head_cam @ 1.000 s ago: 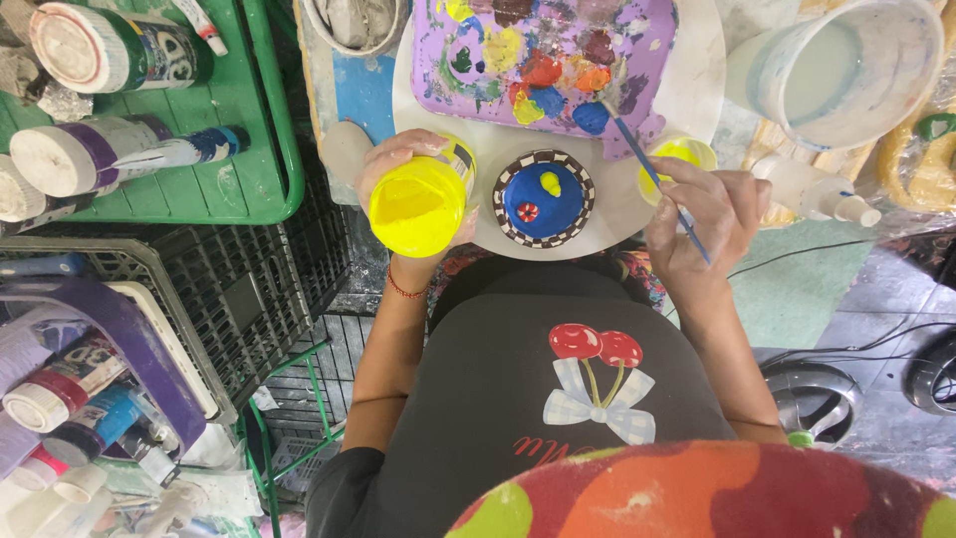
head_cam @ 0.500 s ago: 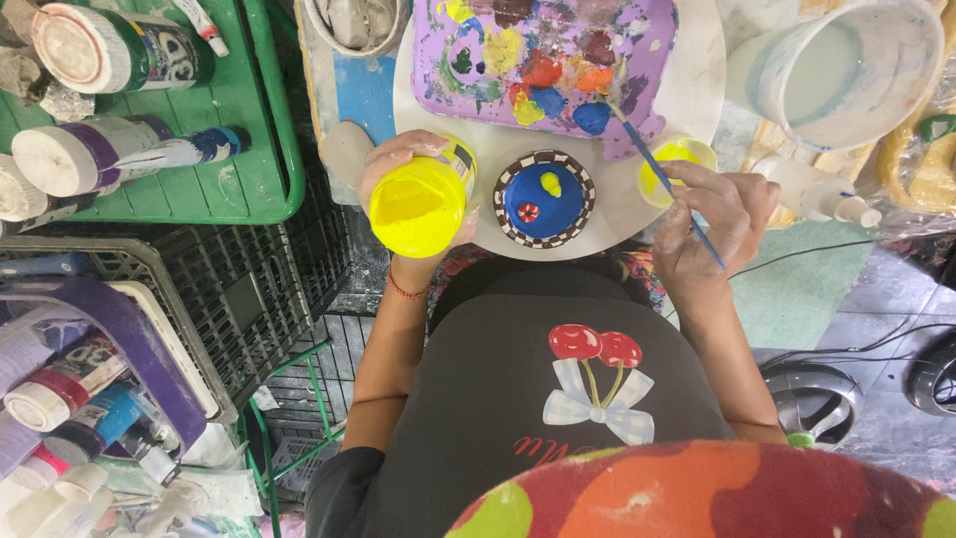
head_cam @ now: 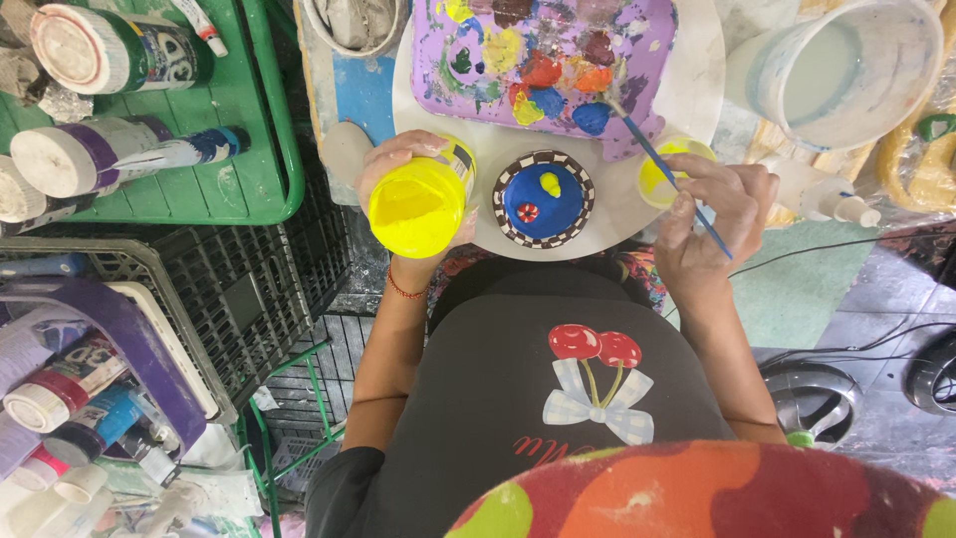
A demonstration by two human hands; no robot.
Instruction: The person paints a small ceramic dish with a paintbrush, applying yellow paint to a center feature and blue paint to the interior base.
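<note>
Holding two things at once: left hand (head_cam: 403, 174) is wrapped round an open plastic jar of yellow paint (head_cam: 418, 204), fingers curled behind it w/ the mouth tipped toward the camera; right hand (head_cam: 712, 214) pinches a thin blue-handled paintbrush (head_cam: 677, 179) between thumb and first fingers, low on the handle. Both grips are closed on what they carry.

Between the two hands, just inside the right grip, sits a small round blue-painted dish with a black-and-white checked rim (head_cam: 543, 197), a yellow blob and a red dot on its face. It rests on the white round worktop (head_cam: 697, 90). A small yellow-filled cup (head_cam: 659, 171) is touching-close to the right fingertips.

Handling, as a judgement: the jar looks light, stiff, prob. slick where paint has run, so best held round the body, kept level since it's open. The brush is light and springy; hold near the ferrule for control. The dish looks like fired clay, fragile, wet on top, so take it by the rim.

Beyond the right grip, the brush tip meets a purple palette covered in mixed paint blobs (head_cam: 558, 60). Farther right, a large white bucket of cloudy water (head_cam: 846, 65).

Hard to tell: brush bristles blur into the palette; the left fingers are mostly hidden behind the jar; the jar's label side is barely visible.
</note>
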